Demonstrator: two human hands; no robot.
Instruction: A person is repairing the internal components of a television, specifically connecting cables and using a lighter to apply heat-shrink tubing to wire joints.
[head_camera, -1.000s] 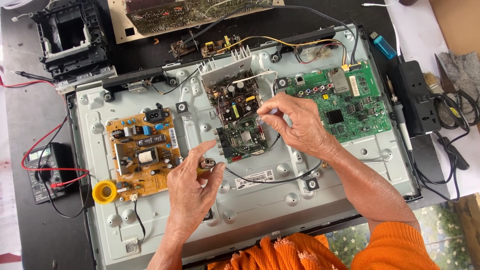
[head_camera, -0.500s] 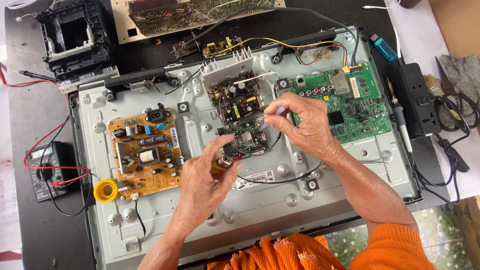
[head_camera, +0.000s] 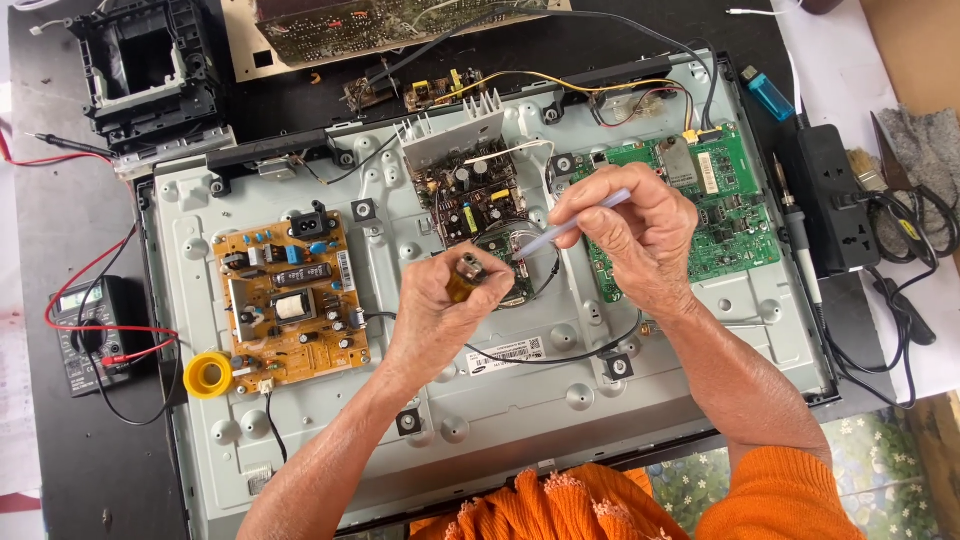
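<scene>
1. At the far left a black multimeter (head_camera: 88, 330) lies on the dark table (head_camera: 60, 470), its red and black leads curling toward the grey metal chassis (head_camera: 500, 420).
2. A yellow solder reel (head_camera: 208, 376) sits at the chassis's left edge, just beside an orange-brown power board (head_camera: 290, 300).
3. The left forearm rises from the near edge toward the middle of the chassis. The left hand (head_camera: 435, 320) is curled shut around a small amber lighter (head_camera: 466, 278), whose metal top points away from the person and shows above the thumb.
4. Just beyond that hand lies a small dark circuit board (head_camera: 470, 200) with a ribbed heat sink at its far end.
5. The right forearm, in an orange sleeve, slants in from the near right. The right hand (head_camera: 630, 235) pinches a thin pale stick (head_camera: 570, 225) between thumb and fingers; its tip points left and near, down toward the dark board, close to the lighter.
6. Under that hand sits a green circuit board (head_camera: 730, 210).
7. Far right: a blue lighter (head_camera: 768, 95) and a black power strip (head_camera: 835, 200).
</scene>
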